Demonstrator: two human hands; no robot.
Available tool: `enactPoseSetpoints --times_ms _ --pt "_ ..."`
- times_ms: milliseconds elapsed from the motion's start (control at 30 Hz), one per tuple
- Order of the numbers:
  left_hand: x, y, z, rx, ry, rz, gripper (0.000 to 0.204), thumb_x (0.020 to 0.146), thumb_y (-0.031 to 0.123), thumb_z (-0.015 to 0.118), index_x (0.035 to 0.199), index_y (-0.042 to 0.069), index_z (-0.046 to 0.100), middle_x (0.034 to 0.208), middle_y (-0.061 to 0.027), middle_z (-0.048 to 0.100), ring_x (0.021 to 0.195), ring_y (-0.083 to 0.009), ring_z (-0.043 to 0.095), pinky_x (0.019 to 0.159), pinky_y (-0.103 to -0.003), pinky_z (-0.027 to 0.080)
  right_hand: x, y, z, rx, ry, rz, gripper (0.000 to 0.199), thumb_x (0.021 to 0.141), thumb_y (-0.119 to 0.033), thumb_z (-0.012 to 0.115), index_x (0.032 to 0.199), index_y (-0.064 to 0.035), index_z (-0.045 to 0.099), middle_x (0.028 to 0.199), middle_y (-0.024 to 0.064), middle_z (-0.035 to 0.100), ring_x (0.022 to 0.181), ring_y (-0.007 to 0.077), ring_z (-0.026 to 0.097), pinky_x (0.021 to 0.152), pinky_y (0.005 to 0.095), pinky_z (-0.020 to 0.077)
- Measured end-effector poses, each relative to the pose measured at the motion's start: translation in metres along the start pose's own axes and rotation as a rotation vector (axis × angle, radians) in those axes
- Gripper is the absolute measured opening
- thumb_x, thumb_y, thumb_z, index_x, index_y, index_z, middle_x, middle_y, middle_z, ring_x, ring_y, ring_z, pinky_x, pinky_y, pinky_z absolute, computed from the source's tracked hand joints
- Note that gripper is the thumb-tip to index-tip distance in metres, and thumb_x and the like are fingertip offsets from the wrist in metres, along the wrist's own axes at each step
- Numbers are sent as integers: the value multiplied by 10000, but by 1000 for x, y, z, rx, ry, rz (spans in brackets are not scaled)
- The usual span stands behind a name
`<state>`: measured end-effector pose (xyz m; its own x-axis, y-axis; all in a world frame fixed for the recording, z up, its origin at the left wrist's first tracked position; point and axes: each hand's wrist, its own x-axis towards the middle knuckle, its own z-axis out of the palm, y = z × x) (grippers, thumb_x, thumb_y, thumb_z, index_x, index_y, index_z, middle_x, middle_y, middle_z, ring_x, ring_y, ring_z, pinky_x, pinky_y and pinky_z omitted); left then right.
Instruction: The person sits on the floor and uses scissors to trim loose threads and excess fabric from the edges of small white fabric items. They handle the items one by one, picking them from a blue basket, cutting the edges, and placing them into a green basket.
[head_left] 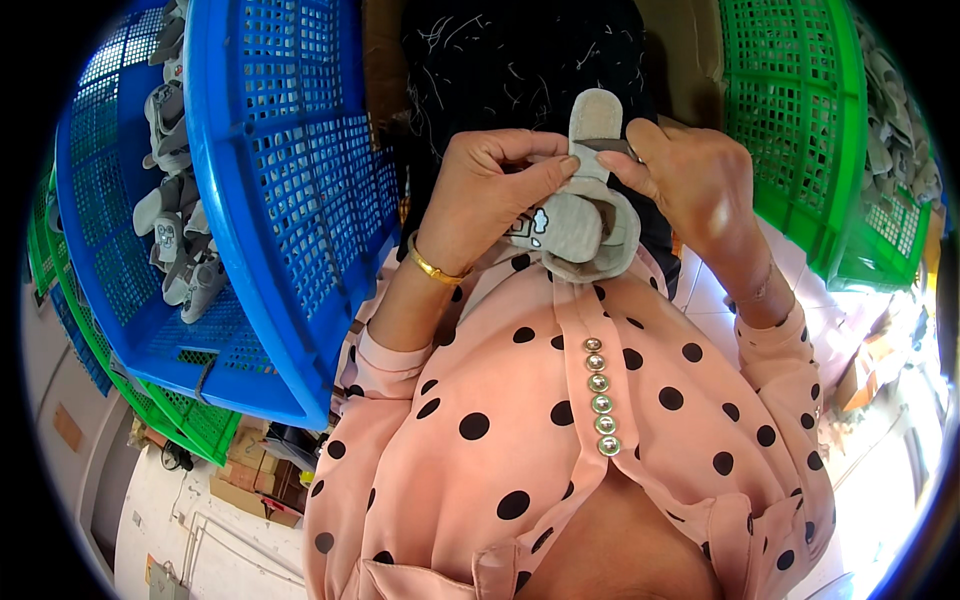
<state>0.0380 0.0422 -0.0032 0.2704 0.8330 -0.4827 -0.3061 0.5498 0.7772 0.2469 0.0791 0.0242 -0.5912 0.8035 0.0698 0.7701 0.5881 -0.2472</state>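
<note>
Both hands at frame centre grip a small grey shoe: left hand pinches its strap, right hand pinches the sole (blue basket at left).

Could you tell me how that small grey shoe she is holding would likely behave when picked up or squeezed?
The grey shoe is pinched by the left hand and right hand, so probably light. Its fabric-looking upper likely flexes; the sole seems stiffer. Unlikely to roll or break.

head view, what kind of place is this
Probably a small footwear workshop. Both hands, left hand and right hand, hold a small grey shoe; a blue crate and a green crate hold many similar grey shoes.
</note>
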Motion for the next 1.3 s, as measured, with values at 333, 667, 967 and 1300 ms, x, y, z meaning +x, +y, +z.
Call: enactPoseSetpoints --times_ms 333,667,967,1300 --pt "20 -15 -26 129 -86 7 211 913 134 680 1064 -13 683 823 8 655 655 -27 539 596 -170 453 1 1 26 816 -183 354 329 909 -318 658 947 5 605 711 104 576 641 138 514 630 290 470" --pt "19 3 -35 315 -181 -61 228 916 242 692 817 37 685 676 36 597 639 -4 513 555 -160 409 2 1 46 996 -294 509 295 910 -286 666 995 -6 628 743 67 645 687 81 590 630 253 487" --pt "13 -20 -42 35 -150 -88 203 920 215 669 810 45 676 709 28 596 641 -28 504 598 -169 412 -3 0 22 85 40 -196 423 776 -472 714 696 -119 495 522 33 464 463 209 507 458 321 410" --pt "11 -19 -43 3 -145 -123 208 920 223 670 816 43 677 712 29 599 649 -28 507 603 -171 411 4 -9 19 -68 54 -241 440 761 -482 715 649 -141 459 507 8 448 459 168 512 477 293 409"
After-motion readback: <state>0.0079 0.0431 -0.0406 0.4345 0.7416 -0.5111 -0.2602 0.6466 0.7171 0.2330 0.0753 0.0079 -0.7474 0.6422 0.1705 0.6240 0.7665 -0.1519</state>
